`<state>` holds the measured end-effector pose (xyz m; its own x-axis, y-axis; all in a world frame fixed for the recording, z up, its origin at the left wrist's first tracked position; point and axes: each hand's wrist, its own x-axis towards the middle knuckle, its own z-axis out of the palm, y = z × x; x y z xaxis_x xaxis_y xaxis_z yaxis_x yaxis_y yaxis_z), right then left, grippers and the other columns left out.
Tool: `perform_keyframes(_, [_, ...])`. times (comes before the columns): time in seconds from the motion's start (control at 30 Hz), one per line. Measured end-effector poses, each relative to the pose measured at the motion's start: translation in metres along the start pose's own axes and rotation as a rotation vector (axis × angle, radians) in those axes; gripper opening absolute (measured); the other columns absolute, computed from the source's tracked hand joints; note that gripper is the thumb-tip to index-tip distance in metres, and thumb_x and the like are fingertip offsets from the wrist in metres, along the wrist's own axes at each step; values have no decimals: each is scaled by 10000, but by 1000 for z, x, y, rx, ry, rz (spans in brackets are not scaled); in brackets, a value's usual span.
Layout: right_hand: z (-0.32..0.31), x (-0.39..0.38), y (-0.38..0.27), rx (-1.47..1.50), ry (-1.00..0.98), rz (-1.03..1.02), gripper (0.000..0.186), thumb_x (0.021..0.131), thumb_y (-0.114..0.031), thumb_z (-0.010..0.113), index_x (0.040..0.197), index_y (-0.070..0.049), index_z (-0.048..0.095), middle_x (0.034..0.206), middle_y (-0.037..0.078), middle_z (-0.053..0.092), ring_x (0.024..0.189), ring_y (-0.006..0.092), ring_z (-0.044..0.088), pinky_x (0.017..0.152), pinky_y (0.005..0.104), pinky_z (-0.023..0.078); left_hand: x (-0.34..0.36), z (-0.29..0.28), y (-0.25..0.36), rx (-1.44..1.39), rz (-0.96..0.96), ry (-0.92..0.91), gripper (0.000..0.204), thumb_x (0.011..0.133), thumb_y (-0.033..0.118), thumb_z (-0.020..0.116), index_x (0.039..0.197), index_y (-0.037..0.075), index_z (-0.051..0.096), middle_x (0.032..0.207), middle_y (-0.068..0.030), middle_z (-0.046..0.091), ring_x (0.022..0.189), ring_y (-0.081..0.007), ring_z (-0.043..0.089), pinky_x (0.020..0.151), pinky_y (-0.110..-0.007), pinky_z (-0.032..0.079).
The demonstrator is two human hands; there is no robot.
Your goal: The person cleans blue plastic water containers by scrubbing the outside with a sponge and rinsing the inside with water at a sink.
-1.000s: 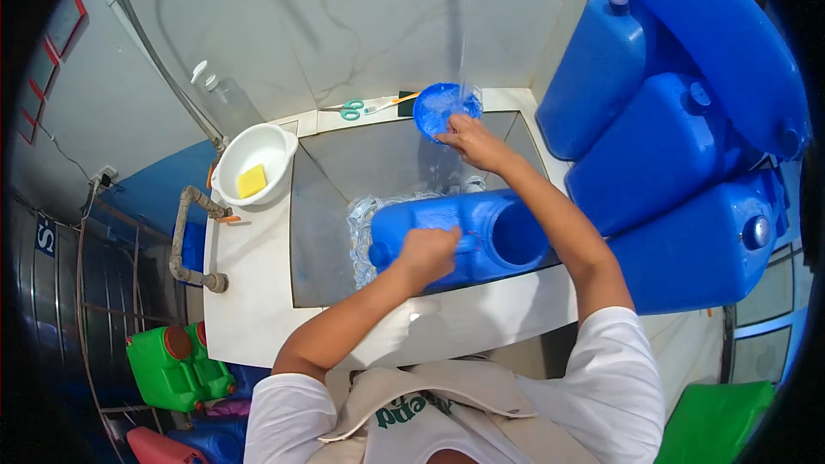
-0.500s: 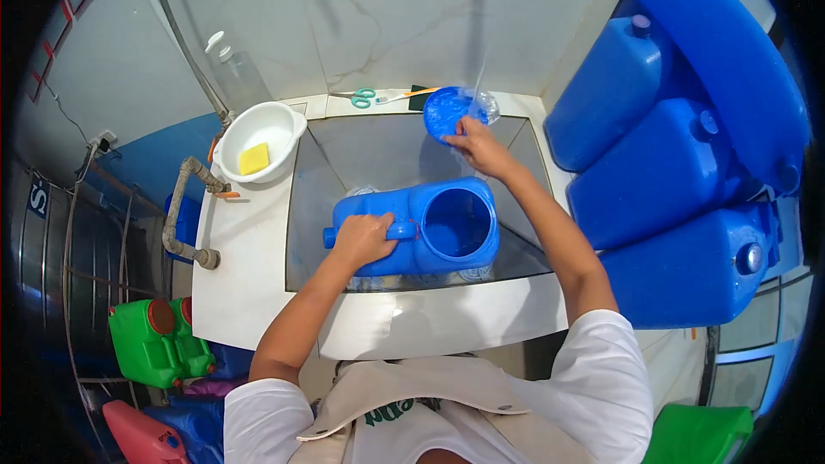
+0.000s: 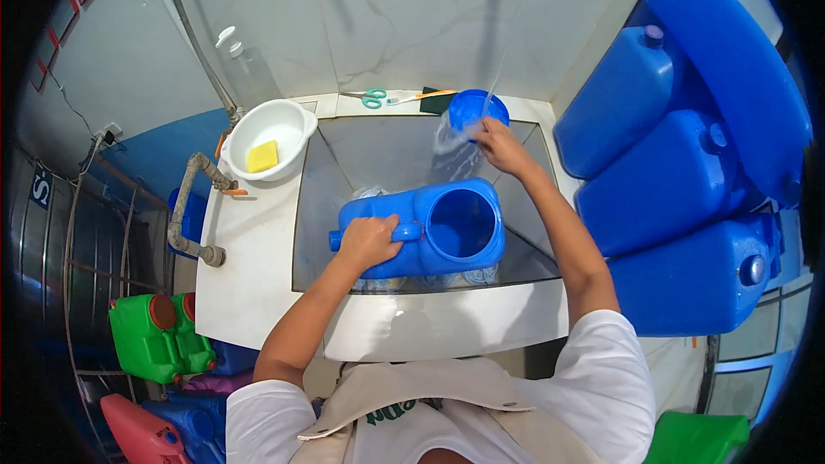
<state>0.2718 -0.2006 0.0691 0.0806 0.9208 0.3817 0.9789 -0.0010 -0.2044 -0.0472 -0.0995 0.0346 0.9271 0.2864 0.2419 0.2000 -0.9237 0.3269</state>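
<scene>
My left hand (image 3: pixel 369 241) is closed round the handle of a blue jerrycan (image 3: pixel 402 206) lying on its side in the sink (image 3: pixel 344 139). The jerrycan's wide round mouth faces up and to the right, and its inside looks bare. At the sink's far right, my right hand (image 3: pixel 502 144) grips the near edge of a round blue lid (image 3: pixel 469 106). A thin stream of water (image 3: pixel 496 73) falls onto the lid and spills off its left side into the sink. The fingertips under the lid are partly hidden.
Left of the sink stand a white basin (image 3: pixel 288 125) with a yellow sponge (image 3: pixel 263 156) and a pipe (image 3: pixel 182 206). Scissors (image 3: pixel 373 99) and a toothbrush (image 3: pixel 411 99) lie on the back ledge. Several blue jerrycans (image 3: pixel 649 172) crowd the right; green ones (image 3: pixel 142 339) stand lower left.
My right hand has tilted the lid, and water now pours off its left side in a splash. The left hand keeps its hold on the jerrycan; the whole view has shifted slightly.
</scene>
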Motion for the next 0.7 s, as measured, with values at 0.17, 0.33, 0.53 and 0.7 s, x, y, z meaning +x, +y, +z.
perform_keyframes(0.17, [9,35,17,634,-73,672,401,757,-246,648,1089,-27,596,1036,176,621,929,307,594,823,391,456,3,-1,-1,9,13,-9,200,697,244,608,732,53,560,593,-163,593,560,-341,594,509,-450,469])
perform_keyframes(0.33, [19,-17,60,335,124,721,404,789,-301,630,1088,-29,605,1054,186,620,997,305,586,872,367,442,12,-2,4,-1,-6,-23,209,696,249,611,736,48,566,602,-171,595,571,-346,597,519,-454,474])
perform_keyframes(0.53, [-84,-48,31,831,447,810,387,941,-303,462,1101,23,594,957,65,634,863,118,565,794,265,436,34,-9,11,11,-68,-37,205,698,238,608,756,41,593,647,-190,608,605,-357,605,561,-465,489])
perform_keyframes(0.7, [-62,-73,-20,488,169,742,385,940,-299,448,1176,-10,545,1097,140,604,1007,223,557,906,307,402,73,-9,43,-49,-61,-84,217,689,219,599,790,27,615,690,-205,619,660,-376,613,608,-469,497])
